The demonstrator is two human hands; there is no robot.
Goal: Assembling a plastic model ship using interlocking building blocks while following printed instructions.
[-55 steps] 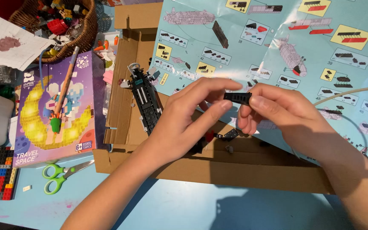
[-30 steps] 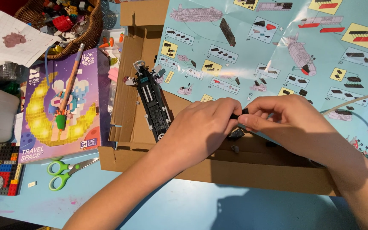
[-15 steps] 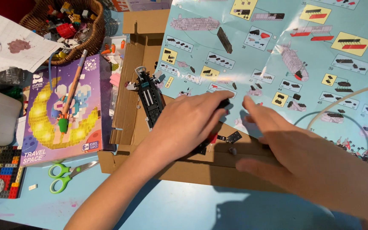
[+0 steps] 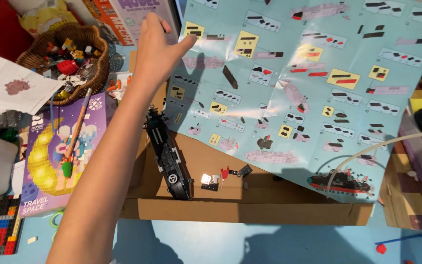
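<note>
Left hand (image 4: 156, 46) stretched toward the far left corner of the large pale-blue folded instruction sheet (image 4: 289, 83), fingers loosely together, empty, thumb tip on the sheet's edge. Right hand out of view. Long black brick-built ship model (image 4: 169, 156) lies in the shallow brown cardboard tray (image 4: 250, 210), well nearer the body, long axis running near-to-far.

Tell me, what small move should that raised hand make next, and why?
Probably lower the left hand onto the instruction sheet to check a step: it is open, holds nothing, and hovers at the sheet's upper left corner, while the black model and small loose pieces wait in the cardboard tray.
</note>
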